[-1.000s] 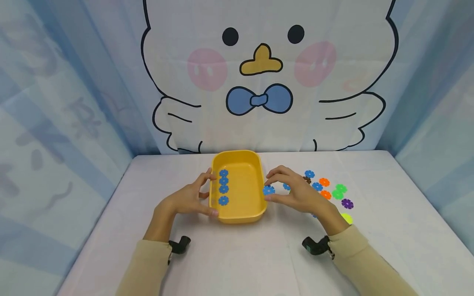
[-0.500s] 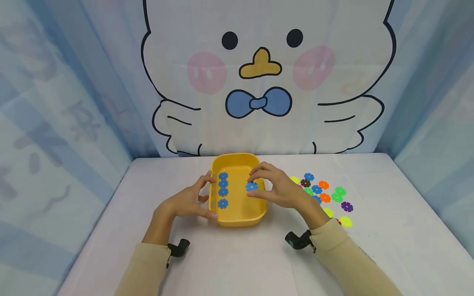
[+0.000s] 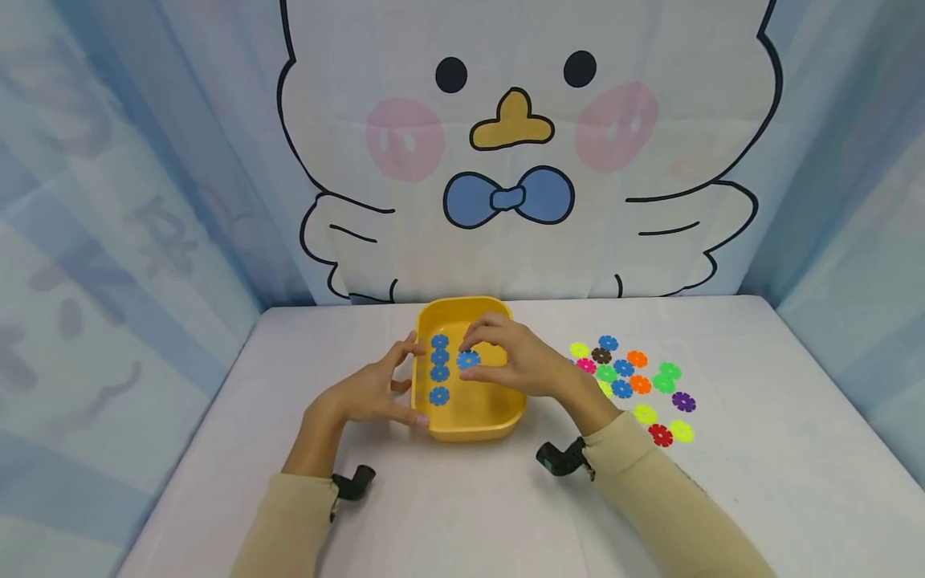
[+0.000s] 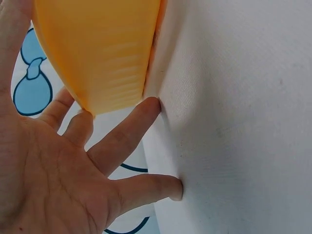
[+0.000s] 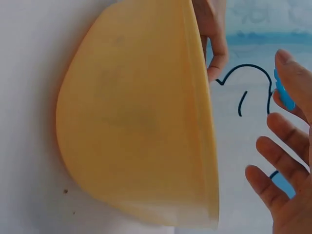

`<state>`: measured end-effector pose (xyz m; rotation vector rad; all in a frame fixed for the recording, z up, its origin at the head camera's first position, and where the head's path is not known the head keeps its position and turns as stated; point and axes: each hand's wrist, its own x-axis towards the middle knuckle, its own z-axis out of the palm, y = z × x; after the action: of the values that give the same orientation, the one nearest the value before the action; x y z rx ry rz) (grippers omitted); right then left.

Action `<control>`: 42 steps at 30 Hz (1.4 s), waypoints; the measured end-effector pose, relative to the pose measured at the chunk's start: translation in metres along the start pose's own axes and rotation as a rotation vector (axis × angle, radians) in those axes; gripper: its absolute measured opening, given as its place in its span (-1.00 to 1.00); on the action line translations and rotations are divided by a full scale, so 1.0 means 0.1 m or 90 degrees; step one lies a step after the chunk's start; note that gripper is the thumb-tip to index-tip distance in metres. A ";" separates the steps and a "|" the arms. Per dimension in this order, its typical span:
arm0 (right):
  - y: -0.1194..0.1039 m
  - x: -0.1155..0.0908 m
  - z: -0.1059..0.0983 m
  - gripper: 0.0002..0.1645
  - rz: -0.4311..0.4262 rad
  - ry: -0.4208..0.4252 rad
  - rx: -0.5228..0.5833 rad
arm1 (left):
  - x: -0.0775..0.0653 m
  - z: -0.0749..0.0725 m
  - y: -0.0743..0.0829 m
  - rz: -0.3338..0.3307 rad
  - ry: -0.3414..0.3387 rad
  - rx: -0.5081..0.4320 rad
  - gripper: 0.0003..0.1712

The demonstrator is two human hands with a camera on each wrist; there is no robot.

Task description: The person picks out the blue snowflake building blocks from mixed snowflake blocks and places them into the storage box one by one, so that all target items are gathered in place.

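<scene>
Pinching 1 blue disc (image 3: 468, 360), right fingers (image 3: 486, 374) hover over the yellow tray (image 3: 473, 413) — left fingers (image 3: 406, 415) spread wide, touching it.

Blue notched disc (image 3: 468, 360) pinched above yellow tray (image 3: 477, 411).

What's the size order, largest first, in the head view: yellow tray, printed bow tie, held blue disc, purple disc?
1. Yellow tray
2. Printed bow tie
3. Held blue disc and purple disc: too alike to rank; the held one is raised, so nearness may enlarge it.
</scene>
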<state>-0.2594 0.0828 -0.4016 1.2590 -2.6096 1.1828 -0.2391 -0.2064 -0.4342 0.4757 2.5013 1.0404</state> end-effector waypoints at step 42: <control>0.06 0.22 0.57 -0.60 0.102 -0.221 -0.114 | -0.01 -0.03 -0.03 0.023 -0.027 -0.025 0.21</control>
<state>-0.2622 0.0342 -0.4391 1.3463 -3.0312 0.7789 -0.2403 -0.2103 -0.4343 0.5285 2.4391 1.0795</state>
